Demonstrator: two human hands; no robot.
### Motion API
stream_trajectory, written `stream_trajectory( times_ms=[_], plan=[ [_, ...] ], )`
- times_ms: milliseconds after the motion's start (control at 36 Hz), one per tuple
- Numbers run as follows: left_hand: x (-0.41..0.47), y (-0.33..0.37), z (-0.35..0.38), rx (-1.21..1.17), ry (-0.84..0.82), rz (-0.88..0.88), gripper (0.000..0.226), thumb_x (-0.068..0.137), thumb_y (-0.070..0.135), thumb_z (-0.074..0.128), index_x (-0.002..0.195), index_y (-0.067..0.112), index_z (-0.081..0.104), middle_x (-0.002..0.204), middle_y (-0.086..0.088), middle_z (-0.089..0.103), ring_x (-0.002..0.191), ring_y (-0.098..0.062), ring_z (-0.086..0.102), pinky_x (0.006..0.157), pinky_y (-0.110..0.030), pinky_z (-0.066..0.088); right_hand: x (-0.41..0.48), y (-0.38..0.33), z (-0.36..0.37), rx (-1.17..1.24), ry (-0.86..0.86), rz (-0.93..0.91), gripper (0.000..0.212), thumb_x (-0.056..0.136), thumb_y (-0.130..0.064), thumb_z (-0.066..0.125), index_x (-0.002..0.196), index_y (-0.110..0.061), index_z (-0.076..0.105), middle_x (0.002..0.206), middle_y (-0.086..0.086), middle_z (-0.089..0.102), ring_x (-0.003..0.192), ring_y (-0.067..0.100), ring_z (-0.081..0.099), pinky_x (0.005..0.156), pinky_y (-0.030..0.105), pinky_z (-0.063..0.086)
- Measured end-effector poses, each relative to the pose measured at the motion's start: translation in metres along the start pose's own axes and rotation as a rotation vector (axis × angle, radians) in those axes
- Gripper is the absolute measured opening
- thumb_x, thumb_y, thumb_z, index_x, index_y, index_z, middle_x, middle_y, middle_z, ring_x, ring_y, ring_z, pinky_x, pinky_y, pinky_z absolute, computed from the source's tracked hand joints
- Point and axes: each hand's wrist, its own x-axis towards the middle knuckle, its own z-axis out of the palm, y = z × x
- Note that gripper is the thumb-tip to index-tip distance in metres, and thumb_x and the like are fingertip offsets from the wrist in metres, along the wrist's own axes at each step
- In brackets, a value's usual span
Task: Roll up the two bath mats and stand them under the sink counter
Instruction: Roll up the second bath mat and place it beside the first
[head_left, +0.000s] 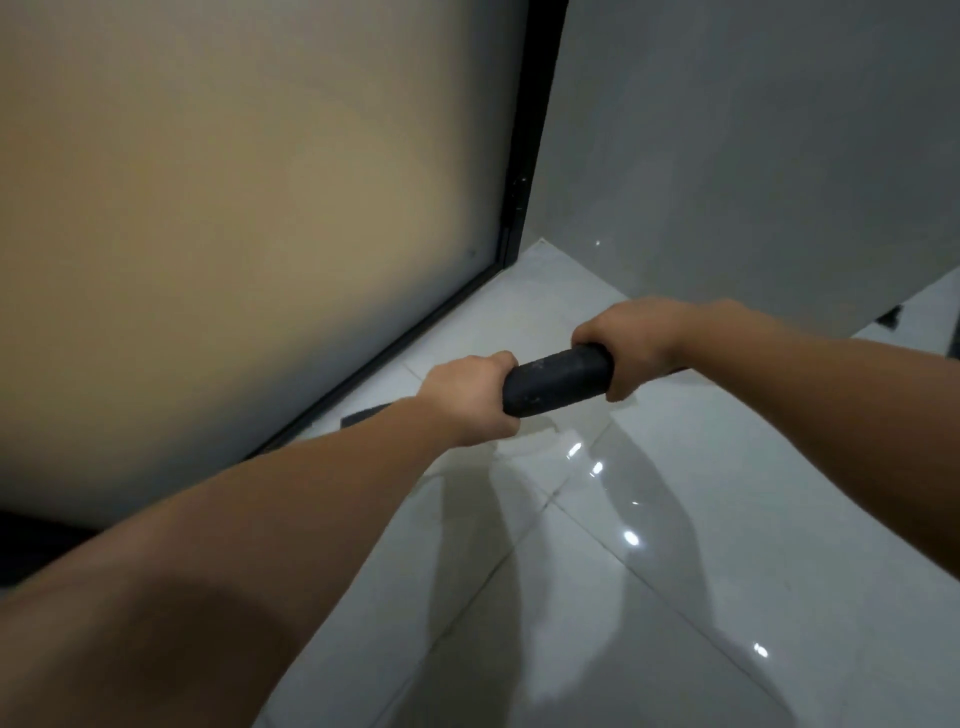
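A bathroom corner with a glossy white tiled floor, seen from the person's own head, looking down along two bare forearms.

The left hand is closed in a fist around the near-left end of a rolled dark bath mat. The right hand is closed around the far-right end of the same roll, fingers curled over the top. The roll is a thick, charcoal-coloured cylinder, held level between the two fists and lifted above the floor, slightly angled so its right end sits farther away. Only the short middle stretch of the roll shows between the hands.

Just left of the left wrist, a small dark patch lies on the floor against the door's base; what it is cannot be told.

Beyond the hands on the left stands a large frosted glass door, glowing warm beige, with a black frame running up its right edge and along its bottom. To the right of the frame is a plain grey wall. Bright ceiling-light reflections and the shadows of both arms fall across the tiles below the roll.
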Motion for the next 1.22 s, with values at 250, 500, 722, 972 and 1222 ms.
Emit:
stream_trajectory(
  times_ms=[250, 500, 722, 972, 1222],
  plan=[
    [-0.035, -0.034, -0.033, -0.074, 0.037, -0.064, 0.036, 0.070, 0.032, 0.067, 0.102, 0.025, 0.053, 0.090, 0.003, 0.054, 0.083, -0.021, 0.057, 0.066, -0.030, 0.040, 0.011, -0.044, -0.045, -0.061, 0.017, -0.142, 0.038, 0.065, -0.032, 0.073, 0.098, -0.034, 0.054, 0.091, -0.007, 0.061, 0.083, 0.015, 0.058, 0.077, 0.039, 0.053],
    [-0.070, -0.078, -0.047, 0.062, 0.041, -0.213, 0.028, 0.070, 0.034, 0.065, 0.097, 0.028, 0.058, 0.094, 0.003, 0.062, 0.087, -0.020, 0.061, 0.068, -0.031, 0.048, 0.058, -0.054, -0.034, -0.155, 0.114, -0.500, 0.082, 0.070, -0.036, 0.066, 0.140, -0.039, 0.024, 0.122, -0.008, 0.054, 0.099, 0.020, 0.058, 0.082, 0.036, 0.050],
    [-0.151, -0.061, -0.093, 0.019, 0.045, -0.547, 0.040, 0.072, 0.038, 0.069, 0.108, 0.031, 0.052, 0.100, 0.007, 0.064, 0.088, -0.018, 0.060, 0.069, -0.031, 0.047, 0.075, -0.095, -0.096, -0.201, 0.064, -0.829, 0.073, 0.063, -0.044, 0.069, 0.127, -0.045, 0.034, 0.108, -0.009, 0.064, 0.092, 0.019, 0.062, 0.076, 0.035, 0.052],
    [-0.259, -0.023, -0.117, 0.014, 0.139, -0.825, 0.040, 0.074, 0.040, 0.067, 0.110, 0.035, 0.051, 0.101, 0.009, 0.064, 0.088, -0.015, 0.061, 0.068, -0.029, 0.042, 0.038, -0.174, -0.132, -0.328, 0.141, -1.107, 0.067, 0.071, -0.041, 0.062, 0.131, -0.041, 0.032, 0.114, -0.005, 0.062, 0.098, 0.021, 0.061, 0.076, 0.033, 0.051],
    [-0.411, -0.062, -0.070, -0.071, 0.127, -1.037, 0.036, 0.074, 0.039, 0.069, 0.106, 0.034, 0.052, 0.099, 0.009, 0.065, 0.088, -0.016, 0.061, 0.074, -0.032, 0.048, 0.008, -0.313, -0.063, -0.248, 0.040, -1.222, 0.079, 0.069, -0.039, 0.062, 0.137, -0.044, 0.025, 0.120, -0.010, 0.058, 0.101, 0.014, 0.058, 0.082, 0.033, 0.050]
  ],
)
